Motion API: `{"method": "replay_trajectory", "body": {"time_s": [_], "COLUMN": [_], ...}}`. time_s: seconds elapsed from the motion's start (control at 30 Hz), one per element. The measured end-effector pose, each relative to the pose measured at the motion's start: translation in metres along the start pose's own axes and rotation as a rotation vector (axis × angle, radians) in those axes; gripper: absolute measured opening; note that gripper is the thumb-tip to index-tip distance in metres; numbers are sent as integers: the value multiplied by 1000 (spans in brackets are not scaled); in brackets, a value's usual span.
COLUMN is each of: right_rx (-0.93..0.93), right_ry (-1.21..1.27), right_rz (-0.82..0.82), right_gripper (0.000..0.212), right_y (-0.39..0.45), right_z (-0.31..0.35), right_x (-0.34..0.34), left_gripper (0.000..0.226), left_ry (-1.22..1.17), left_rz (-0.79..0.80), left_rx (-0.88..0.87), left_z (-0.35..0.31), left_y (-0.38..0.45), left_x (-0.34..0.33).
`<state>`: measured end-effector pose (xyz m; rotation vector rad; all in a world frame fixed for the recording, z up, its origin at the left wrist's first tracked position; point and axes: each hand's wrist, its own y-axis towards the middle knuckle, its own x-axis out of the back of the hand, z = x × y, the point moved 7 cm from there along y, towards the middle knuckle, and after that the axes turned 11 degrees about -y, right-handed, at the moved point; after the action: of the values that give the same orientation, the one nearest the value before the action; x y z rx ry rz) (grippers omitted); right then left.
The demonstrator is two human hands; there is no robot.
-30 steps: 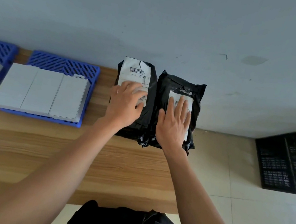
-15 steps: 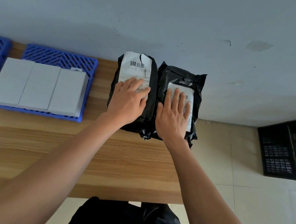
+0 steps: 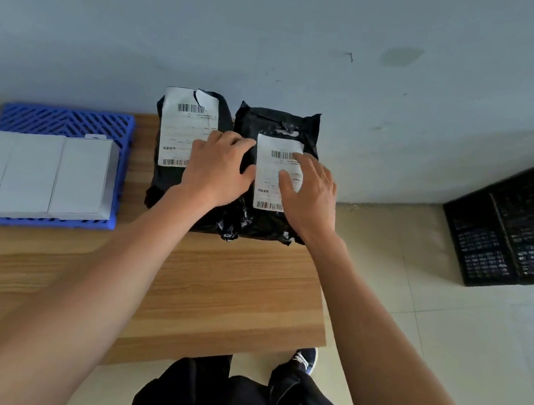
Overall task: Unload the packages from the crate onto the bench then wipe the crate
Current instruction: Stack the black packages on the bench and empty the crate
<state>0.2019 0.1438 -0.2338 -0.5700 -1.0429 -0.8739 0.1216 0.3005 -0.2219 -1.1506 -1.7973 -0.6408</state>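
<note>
Half a second ago we had each palm flat on its own parcel; now our left hand (image 3: 220, 169) has slid off the left black mailer bag (image 3: 184, 141) toward 3 o'clock and sits over the seam between the two, its fingertips bent down onto the edge of the right black mailer bag (image 3: 283, 128). Our right hand (image 3: 311, 195) has drifted to the 3 o'clock side of that bag's shipping label (image 3: 270, 182), thumb across the label, fingers loose, so that grip is released and only resting. Whether the left grip is actually clenched on the plastic, we cannot tell. Both bags lie touching, side by side, at the far right end of the wooden counter (image 3: 229, 283), against the wall. We read this as squaring up the right bag after setting it down. The black crate (image 3: 515, 222) stands on the floor at 3 o'clock, well apart; its contents are hidden from us. At 9 o'clock, white boxes (image 3: 30, 174) sit on a blue tray (image 3: 63, 121).
</note>
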Motion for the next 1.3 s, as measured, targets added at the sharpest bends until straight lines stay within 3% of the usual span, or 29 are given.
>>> {"method": "replay_trajectory", "body": {"time_s": [0.2, 0.37, 0.8, 1.07, 1.3], "right_rx": [-95, -193, -638, -797, -811], "right_ry": [68, 59, 34, 76, 25], "right_rz": [-27, -84, -200, -339, -340], "right_gripper": [41, 38, 34, 31, 32], "right_y": [-21, -51, -184, -226, -166], "right_z": [-96, -211, -506, -613, -671], "right_x": [56, 115, 269, 305, 318], "left_gripper": [36, 35, 43, 39, 38], "left_ry": [-48, -94, -5, -97, -158], "left_rz": [-45, -35, 270, 342, 392], "left_rx": [-113, -242, -594, -727, -706], "left_z": [-102, -213, -532, -636, -679], "left_y": [6, 7, 4, 13, 83], "left_x": [-27, -76, -228, -290, -342]}}
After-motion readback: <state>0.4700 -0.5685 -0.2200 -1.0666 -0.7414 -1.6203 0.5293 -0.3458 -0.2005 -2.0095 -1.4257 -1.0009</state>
